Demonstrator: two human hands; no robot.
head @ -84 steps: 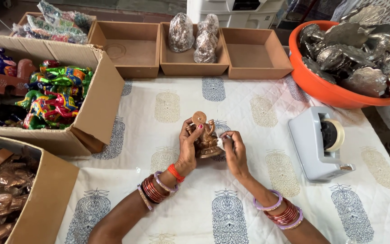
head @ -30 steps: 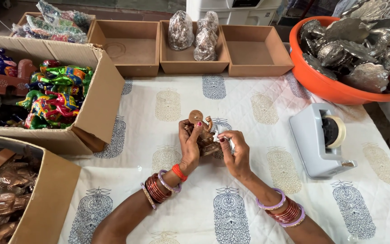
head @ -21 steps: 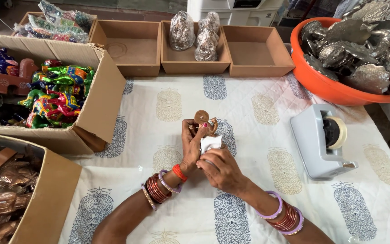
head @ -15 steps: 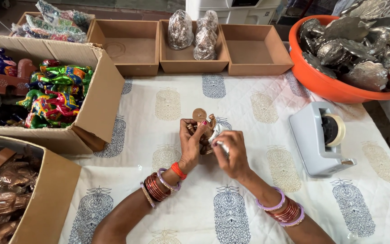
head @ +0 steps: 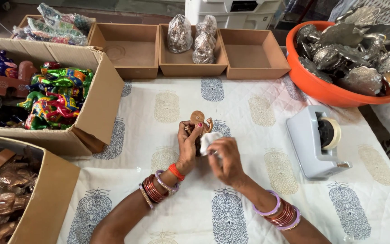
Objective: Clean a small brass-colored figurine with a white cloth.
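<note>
We work over a white tablecloth printed with grey and tan motifs (head: 249,104), which covers the whole table. At our left stands a large open cardboard carton (head: 93,106) packed with brightly painted animal figurines (head: 53,97), too tangled to count. A second cardboard carton (head: 46,199) at the lower left holds copper-coloured figures in clear wrap (head: 1,199), again too many to count. At the upper right sits one round orange plastic tub (head: 321,90) heaped with dull silver metal pieces (head: 353,49). Along the far edge we count three shallow brown cardboard trays in a row: the left tray (head: 132,47) and the right tray (head: 251,54) show only bare bottoms, while the middle tray (head: 190,68) holds three foil-wrapped lumps (head: 180,34). Further left a fourth tray (head: 28,21) carries crinkled plastic-wrapped items. One grey desktop tape dispenser (head: 312,140) with a pale roll rests to the right of our hands.

Our left hand (head: 188,147) is curled closed around a small brown wooden figurine with a round disc on top (head: 198,121), held upright just above the cloth at the table's centre. Our right hand (head: 224,156) has its fingers pressed together, pinching a small piece of white paper (head: 207,140) against the figurine's side. Both wrists wear stacked red and lilac bangles (head: 155,189).
</note>
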